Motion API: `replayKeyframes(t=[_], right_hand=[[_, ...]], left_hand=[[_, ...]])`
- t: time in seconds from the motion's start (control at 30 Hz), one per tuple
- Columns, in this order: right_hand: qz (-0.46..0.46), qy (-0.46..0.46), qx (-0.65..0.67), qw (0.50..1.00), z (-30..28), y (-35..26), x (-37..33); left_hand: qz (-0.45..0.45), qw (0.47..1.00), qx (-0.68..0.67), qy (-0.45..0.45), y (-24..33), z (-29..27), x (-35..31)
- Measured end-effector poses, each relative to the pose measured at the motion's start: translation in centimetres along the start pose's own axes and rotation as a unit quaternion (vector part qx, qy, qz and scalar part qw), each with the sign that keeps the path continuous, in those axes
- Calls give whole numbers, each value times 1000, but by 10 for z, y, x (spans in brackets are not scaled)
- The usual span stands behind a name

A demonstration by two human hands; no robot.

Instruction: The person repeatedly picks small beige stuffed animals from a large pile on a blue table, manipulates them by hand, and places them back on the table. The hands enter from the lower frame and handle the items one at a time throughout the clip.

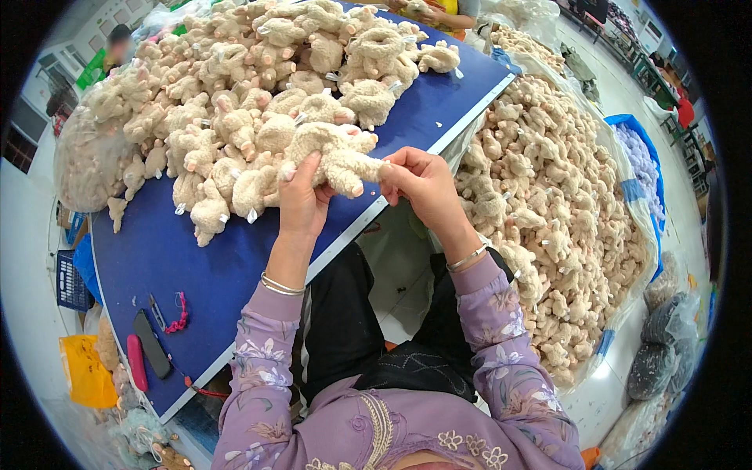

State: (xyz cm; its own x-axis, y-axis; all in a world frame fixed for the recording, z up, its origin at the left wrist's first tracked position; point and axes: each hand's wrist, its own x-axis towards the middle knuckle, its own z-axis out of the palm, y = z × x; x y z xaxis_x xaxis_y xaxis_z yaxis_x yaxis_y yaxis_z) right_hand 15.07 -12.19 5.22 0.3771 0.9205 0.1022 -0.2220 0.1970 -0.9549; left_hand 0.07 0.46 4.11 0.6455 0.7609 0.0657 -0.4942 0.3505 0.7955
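Between my two hands is a cream fleecy plush toy skin [333,153], unstuffed-looking, with stubby limbs tipped in pink. My left hand [304,196] grips its body, thumb on top. With thumb and fingers my right hand [419,184] pinches the end of one limb. The toy is held above the table's near edge. Just beyond it lies a big heap of similar cream plush pieces [235,117], several with small white tags.
The blue table [290,235] has a pale metal edge. At its near left corner lie a pink case [136,362], a dark case [153,345], and a thin cutter [157,312]. A large sack of plush pieces [556,227] stands on my right. Another person [442,16] works across the table.
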Motion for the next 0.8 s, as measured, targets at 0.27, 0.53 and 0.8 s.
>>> replayKeyframes(t=[0.27,0.53,0.8], right_hand=[[-26,60,-69,995,10,1,2],[-242,-34,307,920,-60,-50,-5],[45,-14,-124,991,4,22,16]], left_hand=[[37,996,62,-55,0,12,-6],[148,821,552,0,57,-26,1],[75,757,644,-80,21,-17,-4]])
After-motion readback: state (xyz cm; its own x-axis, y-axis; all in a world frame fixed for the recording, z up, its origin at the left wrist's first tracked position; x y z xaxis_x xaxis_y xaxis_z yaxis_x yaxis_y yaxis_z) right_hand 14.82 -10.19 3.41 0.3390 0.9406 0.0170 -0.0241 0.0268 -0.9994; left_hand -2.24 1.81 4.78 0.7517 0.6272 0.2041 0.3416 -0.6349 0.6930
